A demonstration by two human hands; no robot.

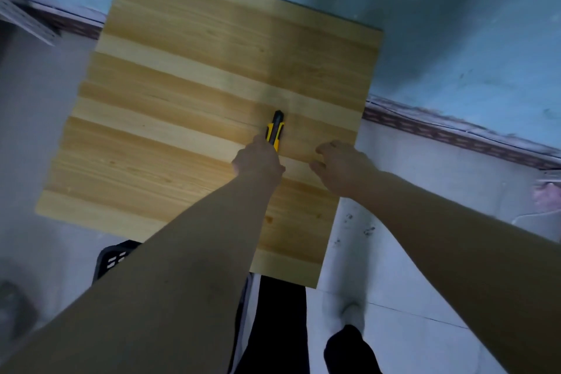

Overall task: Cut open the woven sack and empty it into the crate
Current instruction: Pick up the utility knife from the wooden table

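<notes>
A yellow and black utility knife lies on the wooden table top, its tip pointing away from me. My left hand is closed around the knife's near end. My right hand hovers just to the right of it above the table, fingers loosely curled and holding nothing. A dark plastic crate with slotted sides shows under the table's near edge, mostly hidden by my left forearm. No woven sack is in view.
The table stands against a blue-green wall. A pale tiled floor lies to the right and left. My legs in dark trousers and a foot are below the table edge. A grey perforated object sits at far left.
</notes>
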